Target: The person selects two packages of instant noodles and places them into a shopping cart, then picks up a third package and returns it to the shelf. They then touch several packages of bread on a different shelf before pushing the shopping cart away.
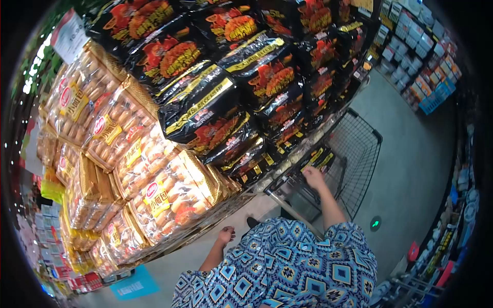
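My right hand [314, 178] reaches over the near part of a wire shopping cart [363, 154], its fingers closed. Just beyond it is a black package with yellow marks [319, 157]; whether the fingers touch it, or hold anything, I cannot make out. Low beside my body, near the bread display, my left hand [226, 235] hangs with curled fingers and nothing visible in it. Black glossy bags with red and yellow print [205, 115] are stacked ahead. To their left are piled clear-and-gold bags of small bread rolls [162, 197].
A price sign [69, 36] stands above the bread bags. Across the grey floor [405, 149] are shelves of boxed goods [411, 46] and a blue basket [436, 96]. More shelves line the right edge. A blue floor sticker [134, 284] lies at lower left.
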{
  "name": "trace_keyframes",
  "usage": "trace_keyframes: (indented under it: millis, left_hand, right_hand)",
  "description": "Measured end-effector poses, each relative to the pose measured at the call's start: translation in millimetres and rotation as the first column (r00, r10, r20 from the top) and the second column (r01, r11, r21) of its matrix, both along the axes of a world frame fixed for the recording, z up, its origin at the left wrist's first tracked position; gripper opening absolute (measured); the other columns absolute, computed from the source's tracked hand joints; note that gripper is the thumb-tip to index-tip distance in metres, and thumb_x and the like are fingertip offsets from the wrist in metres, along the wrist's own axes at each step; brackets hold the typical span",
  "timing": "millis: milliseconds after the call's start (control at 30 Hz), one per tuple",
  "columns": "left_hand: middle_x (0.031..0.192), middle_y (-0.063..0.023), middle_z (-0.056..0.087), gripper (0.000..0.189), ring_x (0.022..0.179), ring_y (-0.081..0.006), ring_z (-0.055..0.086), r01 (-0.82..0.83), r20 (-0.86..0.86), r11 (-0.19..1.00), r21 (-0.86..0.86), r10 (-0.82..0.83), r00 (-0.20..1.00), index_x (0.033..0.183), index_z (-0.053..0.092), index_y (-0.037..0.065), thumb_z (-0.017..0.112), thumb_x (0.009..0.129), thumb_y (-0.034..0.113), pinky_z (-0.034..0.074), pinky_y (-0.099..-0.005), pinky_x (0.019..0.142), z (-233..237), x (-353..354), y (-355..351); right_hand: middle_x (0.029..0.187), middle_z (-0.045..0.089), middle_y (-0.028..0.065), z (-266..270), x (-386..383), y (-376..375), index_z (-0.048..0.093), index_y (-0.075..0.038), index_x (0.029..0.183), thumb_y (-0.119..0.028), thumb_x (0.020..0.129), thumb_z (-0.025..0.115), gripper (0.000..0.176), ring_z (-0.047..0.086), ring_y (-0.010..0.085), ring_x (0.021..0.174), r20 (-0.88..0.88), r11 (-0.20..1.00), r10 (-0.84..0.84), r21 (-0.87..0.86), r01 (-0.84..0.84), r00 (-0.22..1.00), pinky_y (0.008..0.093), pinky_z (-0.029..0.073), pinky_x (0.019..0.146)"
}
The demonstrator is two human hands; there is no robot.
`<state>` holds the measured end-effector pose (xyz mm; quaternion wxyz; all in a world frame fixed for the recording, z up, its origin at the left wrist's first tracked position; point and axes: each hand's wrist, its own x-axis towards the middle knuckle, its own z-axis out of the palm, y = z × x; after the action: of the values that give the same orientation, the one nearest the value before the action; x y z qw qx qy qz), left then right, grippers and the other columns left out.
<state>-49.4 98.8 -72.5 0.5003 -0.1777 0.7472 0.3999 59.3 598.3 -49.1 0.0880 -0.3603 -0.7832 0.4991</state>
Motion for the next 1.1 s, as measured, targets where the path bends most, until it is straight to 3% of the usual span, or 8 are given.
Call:
trace_keyframes:
  millis: [100,167,233,333,533,733,1000,1100]
  left_hand:
    - [0.098,-0.0085,0.064,0.035,0.076,-0.019,0.063,0.025,-0.013,0.999,0.033,-0.024,1.0,0.116,0.056,0.01,0.056,0.091,0.033,0.051,-0.0315,0.062,-8.7,2.2,-1.0]
    - [0.098,-0.0092,0.064,0.034,0.075,-0.0196,0.063,0.029,-0.004,0.999,0.033,-0.029,1.0,0.115,0.057,0.009,0.056,0.091,0.033,0.051,-0.0322,0.06,-13.2,4.0,-3.7]
    - [0.097,-0.0093,0.064,0.033,0.074,-0.0197,0.063,0.014,0.001,0.999,0.033,-0.014,1.0,0.114,0.058,0.009,0.056,0.091,0.033,0.051,-0.0323,0.058,-9.2,6.0,-4.7]
    - [0.095,-0.0092,0.063,0.032,0.073,-0.0194,0.063,-0.038,0.009,0.999,0.037,0.038,0.999,0.113,0.058,0.009,0.057,0.091,0.033,0.05,-0.0321,0.056,-27.1,10.8,-21.0]
    - [0.086,-0.0096,0.063,0.036,0.066,-0.0172,0.06,-0.07,-0.061,0.997,-0.019,0.069,0.996,0.106,0.061,0.004,0.059,0.088,0.035,0.049,-0.031,0.053,-51.9,27.0,-49.5]
    - [0.061,-0.0104,0.059,0.039,0.047,-0.02,0.056,-0.044,-0.147,0.999,-0.013,0.041,0.988,0.081,0.066,0.001,0.053,0.087,0.038,0.046,-0.034,0.044,-56.2,26.7,-53.3]
    - [0.064,-0.0165,0.061,0.046,0.049,-0.0256,0.058,-0.147,-0.247,0.989,0.023,0.148,0.958,0.081,0.067,-0.002,0.053,0.087,0.042,0.049,-0.0384,0.048,-46.6,38.1,-56.7]
    - [0.072,-0.0209,0.065,0.05,0.057,-0.0302,0.063,-0.193,-0.297,0.981,0.002,0.185,0.937,0.088,0.068,-0.004,0.053,0.087,0.044,0.052,-0.0411,0.053,-42.2,54.7,-66.0]
  right_hand:
    - [0.093,0.067,0.0165,5.4,-11.8,-23.4,0.066,-0.003,0.095,-0.026,0.084,0.062,0.026,0.065,0.0292,0.089,0.067,0.964,0.254,-0.096,-0.247,0.965,0.0385,0.05,0.08]
    - [0.093,0.067,0.0179,39.7,-17.7,-34.2,0.066,-0.003,0.096,-0.026,0.083,0.061,0.027,0.064,0.0328,0.09,0.249,0.885,0.39,0.164,-0.436,0.886,0.0405,0.05,0.081]
    - [0.094,0.067,0.019,82.6,-30.4,-42.2,0.067,-0.003,0.095,-0.025,0.084,0.059,0.026,0.064,0.0354,0.09,0.327,0.908,0.327,0.15,-0.391,0.886,0.0413,0.05,0.082]
    - [0.093,0.067,0.0197,107.8,-47.5,-47.6,0.066,-0.001,0.098,-0.021,0.087,0.058,0.024,0.066,0.03,0.087,0.031,0.971,0.15,0.184,-0.153,0.988,0.0366,0.05,0.079]
    - [0.09,0.068,0.0074,224.8,-104.0,-66.6,0.067,0.0,0.097,-0.01,0.088,0.061,0.015,0.062,0.0148,0.082,-0.429,0.989,0.151,0.073,-0.132,0.891,0.0282,0.049,0.076]
    - [0.103,0.065,0.0125,376.0,-172.0,-112.8,0.064,0.001,0.097,-0.001,0.086,0.058,0.013,0.062,0.0254,0.095,-0.581,0.752,0.548,0.657,-0.05,0.602,0.0343,0.046,0.089]
    - [0.13,0.053,0.0185,420.5,-275.2,-103.6,0.054,0.001,0.123,-0.012,0.095,0.048,0.032,0.045,0.0333,0.127,-0.112,0.333,0.731,0.92,-0.209,0.673,0.0414,0.032,0.108]
    - [0.13,0.053,0.0196,417.3,-302.6,-94.9,0.049,0.001,0.13,-0.009,0.093,0.047,0.038,0.046,0.0346,0.125,0.026,0.182,0.762,0.95,-0.252,0.647,0.0415,0.033,0.106]
